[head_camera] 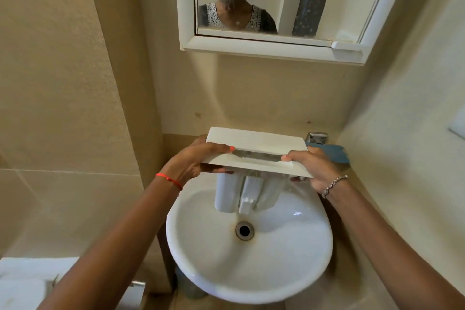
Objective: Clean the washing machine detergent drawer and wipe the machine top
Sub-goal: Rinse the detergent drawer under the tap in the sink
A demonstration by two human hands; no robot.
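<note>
White plastic sat in both my hands. My left hand (198,162) gripped one end of the detergent drawer (254,142) by its front panel, fingers curled round the edge, and my right hand (310,167) gripped the other end. I held the drawer above the sink (251,287), its compartments hanging down toward the basin, just behind the drain (244,230). At the sink's back right a blue cloth (336,153) lay beside the tap (317,137). A mirrored cabinet (264,48) hung high above the sink.

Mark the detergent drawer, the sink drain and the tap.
detergent drawer (256,143): head view, on its white front panel.
sink drain (244,230): head view, on the dark hole's centre.
tap (317,137): head view, on its chrome top.
</note>
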